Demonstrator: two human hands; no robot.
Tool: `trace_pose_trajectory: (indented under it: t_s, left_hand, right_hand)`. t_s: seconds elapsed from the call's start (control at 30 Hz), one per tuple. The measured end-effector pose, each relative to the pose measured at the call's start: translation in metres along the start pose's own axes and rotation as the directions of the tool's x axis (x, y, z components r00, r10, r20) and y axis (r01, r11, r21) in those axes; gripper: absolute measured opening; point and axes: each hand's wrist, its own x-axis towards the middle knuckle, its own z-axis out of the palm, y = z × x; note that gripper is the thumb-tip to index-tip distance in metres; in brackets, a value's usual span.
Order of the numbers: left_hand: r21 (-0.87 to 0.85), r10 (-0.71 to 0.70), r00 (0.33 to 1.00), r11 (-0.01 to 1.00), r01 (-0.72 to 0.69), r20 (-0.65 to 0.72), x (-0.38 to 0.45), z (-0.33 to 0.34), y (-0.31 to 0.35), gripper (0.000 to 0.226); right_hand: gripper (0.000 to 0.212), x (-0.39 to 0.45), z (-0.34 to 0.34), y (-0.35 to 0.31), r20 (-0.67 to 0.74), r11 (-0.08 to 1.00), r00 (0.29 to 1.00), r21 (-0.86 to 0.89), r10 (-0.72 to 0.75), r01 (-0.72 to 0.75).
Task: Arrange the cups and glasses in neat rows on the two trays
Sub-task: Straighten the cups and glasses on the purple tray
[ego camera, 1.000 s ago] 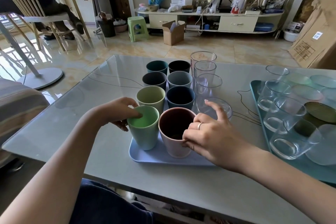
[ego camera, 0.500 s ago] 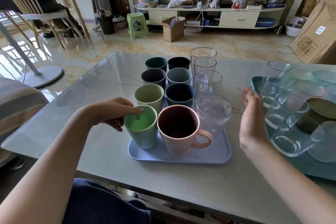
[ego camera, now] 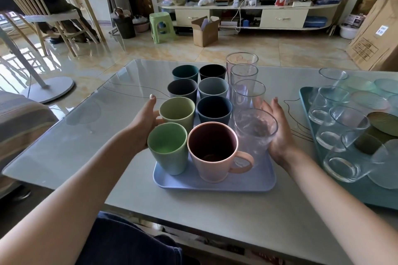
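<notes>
Head view: both hands, the left hand (ego camera: 146,120) and the right hand (ego camera: 277,131), are flanking the blue tray (ego camera: 215,185) with fingers released, risking toppling the nearest glass (ego camera: 255,133).

Pale grey table top (ego camera: 86,135): glossy, smooth, mirror-like reflections. Lavender rectangular plastic tray (ego camera: 215,184): matt, faintly speckled. Light green tumbler (ego camera: 168,153) and pink handled mug (ego camera: 212,157): matt, plastic-looking, smooth walls. Clear ribbed glass cup (ego camera: 255,133): transparent, textured surface. Tall clear drinking glass (ego camera: 242,64): smooth, glossy, small printed motif. Teal plastic tray (ego camera: 305,101): slight sheen. Beige floor tiles (ego camera: 237,49): polished, reflective. Brown cardboard box (ego camera: 204,32): matt, paper-like.
</notes>
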Motion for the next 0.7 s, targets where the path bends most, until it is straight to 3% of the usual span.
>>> trace_pose_trajectory:
  t_s: [0.4,0.6,0.7]
  left_hand:
    - [-0.083,0.015,1.0,0.996,-0.015,0.001,0.011,0.005,-0.005,0.069]
    - [-0.063,0.008,1.0,0.998,-0.009,-0.008,0.015,0.003,-0.004,0.07]
    - [-0.042,0.007,1.0,0.999,-0.007,-0.002,0.015,0.001,-0.004,0.07]
  right_hand:
    - [0.049,-0.001,-0.001,0.001,0.017,0.997,1.0,0.071,0.015,-0.017]
    - [0.052,-0.006,0.0,-0.003,0.032,1.0,0.999,0.012,-0.019,0.019]
    - [0.055,-0.012,0.003,-0.004,-0.024,0.995,0.996,-0.046,-0.087,0.086]
